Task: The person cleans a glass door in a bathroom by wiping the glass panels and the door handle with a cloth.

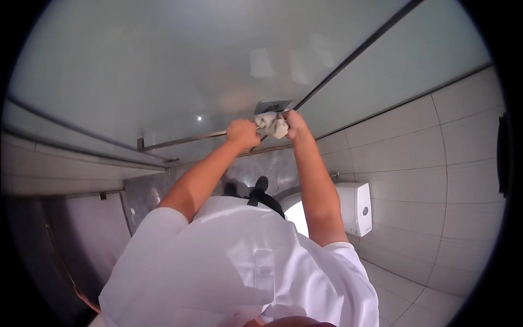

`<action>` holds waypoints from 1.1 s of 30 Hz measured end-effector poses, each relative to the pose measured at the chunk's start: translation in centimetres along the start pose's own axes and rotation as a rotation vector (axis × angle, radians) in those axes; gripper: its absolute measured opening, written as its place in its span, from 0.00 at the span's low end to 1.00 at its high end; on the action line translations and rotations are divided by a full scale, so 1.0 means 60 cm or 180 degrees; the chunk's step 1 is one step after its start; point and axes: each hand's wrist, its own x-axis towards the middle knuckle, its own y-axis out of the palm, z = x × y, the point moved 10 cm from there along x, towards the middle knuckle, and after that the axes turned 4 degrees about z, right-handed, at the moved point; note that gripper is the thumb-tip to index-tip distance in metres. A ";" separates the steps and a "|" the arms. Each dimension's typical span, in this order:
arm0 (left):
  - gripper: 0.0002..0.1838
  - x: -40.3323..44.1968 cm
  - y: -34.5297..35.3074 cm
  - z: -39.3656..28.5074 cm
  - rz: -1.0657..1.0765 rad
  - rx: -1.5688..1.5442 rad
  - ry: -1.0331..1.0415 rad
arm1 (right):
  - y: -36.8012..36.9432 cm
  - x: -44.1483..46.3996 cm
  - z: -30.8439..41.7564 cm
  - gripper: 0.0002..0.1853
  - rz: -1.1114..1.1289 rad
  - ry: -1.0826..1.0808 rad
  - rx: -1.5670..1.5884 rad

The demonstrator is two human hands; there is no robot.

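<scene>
A whitish crumpled cloth [277, 126] is bunched beside a metal plate [272, 107] on a glossy grey-green door panel [163, 71]. My right hand [295, 125] is closed on the right side of the cloth. To its left, my left hand [243, 134] is wrapped round the end of a long metal bar [188, 140] that runs leftward across the panel. The cloth touches or nearly touches the bar just right of my left fist. Part of the plate's lower edge is hidden by the cloth.
A white wall dispenser [357, 210] hangs on the tiled wall [403, 163] at the right, with part of a white fixture [297, 215] beside my right forearm. My dark shoes [262, 183] stand on the grey floor [272, 163] below. A dark-framed partition [90, 229] is at the lower left.
</scene>
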 end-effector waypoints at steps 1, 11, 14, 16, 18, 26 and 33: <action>0.16 0.003 0.004 0.002 0.0083 0.0098 -0.0015 | 0.010 -0.011 0.013 0.09 0.0080 -0.0160 -0.0182; 0.19 0.004 -0.010 0.006 0.0099 -0.0012 -0.0374 | -0.003 0.005 0.016 0.07 -0.0004 -0.0422 -0.0349; 0.20 0.016 0.000 0.011 0.0003 0.0380 -0.0146 | 0.005 0.043 -0.015 0.08 0.0270 -0.0417 -0.0046; 0.21 0.019 0.019 0.030 -0.0174 0.0264 -0.0112 | 0.007 0.035 -0.023 0.09 0.0356 -0.0723 -0.0009; 0.20 0.006 0.005 -0.006 -0.0334 0.0304 0.0418 | -0.013 -0.002 -0.012 0.12 0.0317 -0.0837 0.0052; 0.16 -0.006 0.005 -0.003 -0.0705 0.0801 0.0679 | -0.186 -0.215 -0.106 0.27 0.0963 -0.0348 0.3086; 0.16 0.004 0.015 0.007 -0.0465 0.1044 0.0439 | -0.352 -0.222 -0.011 0.40 0.1733 -0.2166 0.4317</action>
